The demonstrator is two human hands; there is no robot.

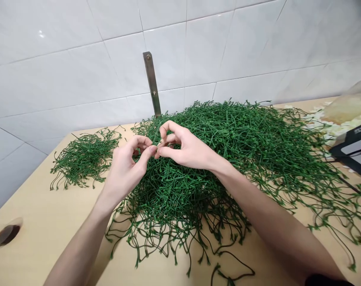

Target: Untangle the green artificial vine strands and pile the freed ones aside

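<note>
A big heap of thin green plastic stems [228, 159] covers the middle of a pale wooden table [49, 222]. My left hand [128, 167] and my right hand [183, 149] meet just above the heap's near side, fingertips pinched together. What they pinch is too small to make out; it looks like a stem tip. A smaller separate pile of the same green stems [83, 157] lies to the left of my left hand.
A metal bracket [152, 83] is fixed to the white tiled wall behind the heap. At the far right lie white petal-like pieces [323, 119], a clear bag [350, 105] and a black box [355, 149]. A round hole [6, 235] sits near the table's left edge.
</note>
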